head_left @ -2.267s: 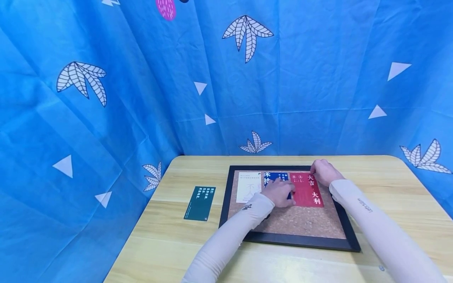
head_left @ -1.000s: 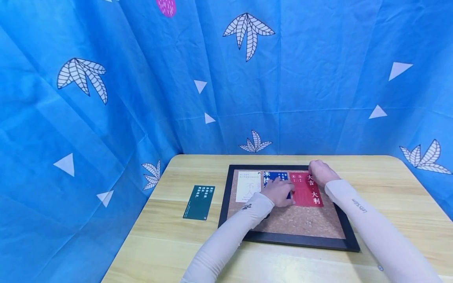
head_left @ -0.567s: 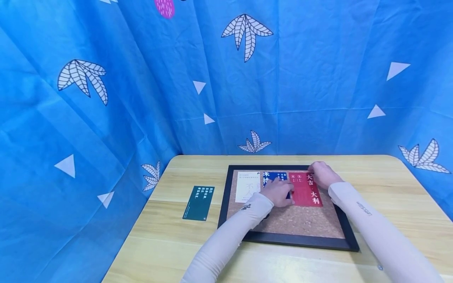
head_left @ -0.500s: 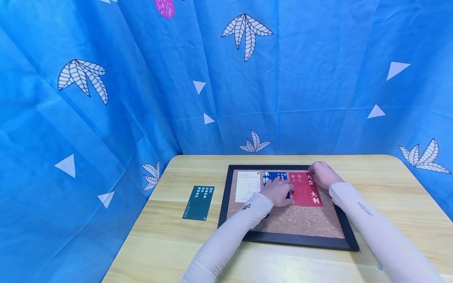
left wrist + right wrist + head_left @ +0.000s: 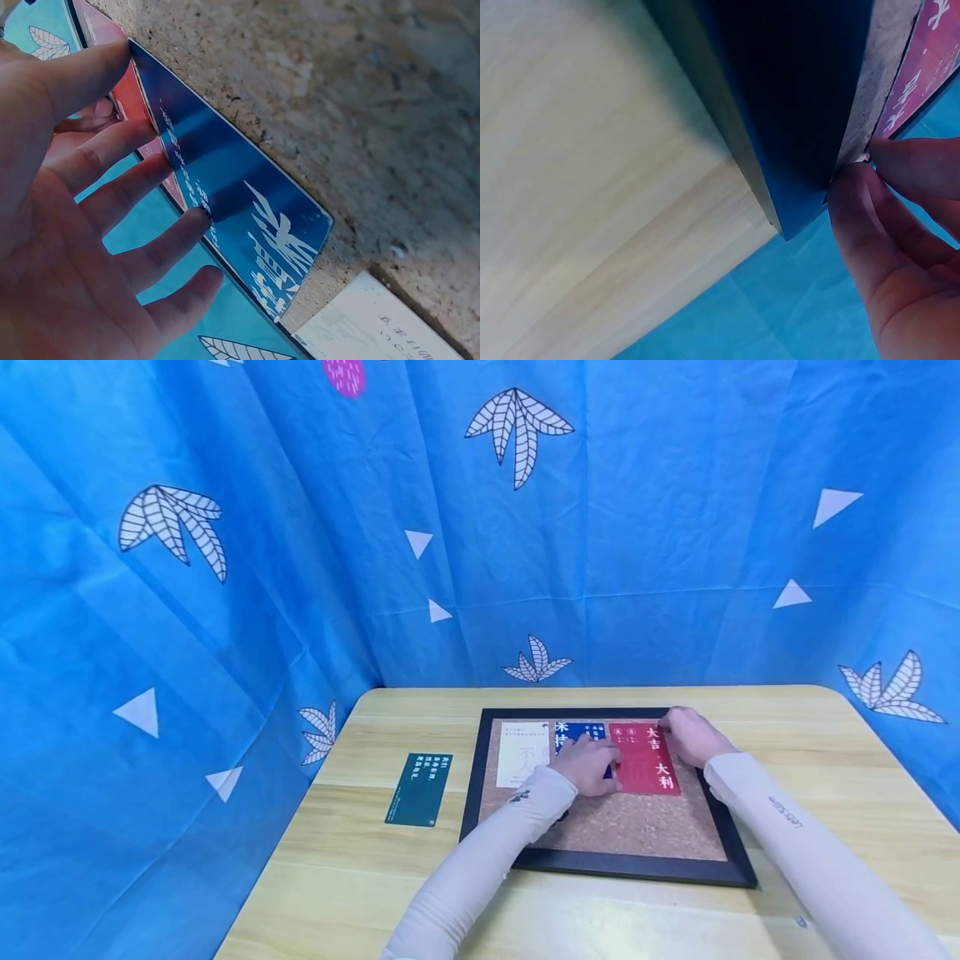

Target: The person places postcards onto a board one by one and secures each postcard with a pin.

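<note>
A red card point(image 5: 637, 768), a blue card point(image 5: 567, 737) and a white card point(image 5: 521, 752) lie in a row on a black-framed corkboard point(image 5: 645, 831). My left hand point(image 5: 587, 766) rests with spread fingers over the blue card, its thumb and fingertips at the side bordering the red one. At the red card's far right corner is my right hand point(image 5: 696, 735). In the right wrist view, its thumb and finger pinch a tiny pin-like thing at that corner, mostly hidden. Small dark dots mark the far right corners of the white and blue cards.
A dark green card point(image 5: 420, 789) lies on the wooden table point(image 5: 345, 868) left of the board. Behind and to the left hangs a blue curtain point(image 5: 637, 527) with leaf prints. A small round spot point(image 5: 801, 922) shows on the table near my right sleeve.
My right hand has shifted slightly right and nearer at the red card's corner. The left hand and the cards have stayed in place; the head view has moved a little.
</note>
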`<state>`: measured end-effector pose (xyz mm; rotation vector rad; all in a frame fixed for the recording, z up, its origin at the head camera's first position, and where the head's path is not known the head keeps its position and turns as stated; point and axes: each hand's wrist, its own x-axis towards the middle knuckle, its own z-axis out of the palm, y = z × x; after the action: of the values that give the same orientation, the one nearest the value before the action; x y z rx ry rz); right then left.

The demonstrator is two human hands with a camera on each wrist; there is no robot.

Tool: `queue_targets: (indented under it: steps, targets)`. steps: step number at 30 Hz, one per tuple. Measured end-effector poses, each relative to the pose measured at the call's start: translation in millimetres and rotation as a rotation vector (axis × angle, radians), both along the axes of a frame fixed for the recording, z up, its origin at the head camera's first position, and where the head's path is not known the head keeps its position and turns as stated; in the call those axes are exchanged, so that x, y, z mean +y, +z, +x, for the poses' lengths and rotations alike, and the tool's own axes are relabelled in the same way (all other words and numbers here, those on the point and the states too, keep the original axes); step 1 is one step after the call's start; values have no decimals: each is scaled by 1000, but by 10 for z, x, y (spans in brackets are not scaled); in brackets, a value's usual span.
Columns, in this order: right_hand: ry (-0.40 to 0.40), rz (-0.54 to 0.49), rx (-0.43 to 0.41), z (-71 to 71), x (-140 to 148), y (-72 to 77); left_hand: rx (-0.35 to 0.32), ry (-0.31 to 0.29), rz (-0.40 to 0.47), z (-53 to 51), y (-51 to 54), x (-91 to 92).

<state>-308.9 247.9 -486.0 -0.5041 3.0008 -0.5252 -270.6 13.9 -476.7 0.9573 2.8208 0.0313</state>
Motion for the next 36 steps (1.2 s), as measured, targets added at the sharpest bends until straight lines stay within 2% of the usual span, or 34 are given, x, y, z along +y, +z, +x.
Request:
queue_targets:
  steps: [8, 16, 36]
  targets:
    - [21, 36, 92, 16, -14, -35, -2, -9, 6, 21, 37, -17]
    - [26, 67, 99, 10, -22, -57, 3, -9, 1, 20, 29, -18]
    - [31, 70, 106, 24, -30, -52, 5, -3, 4, 13, 4, -11]
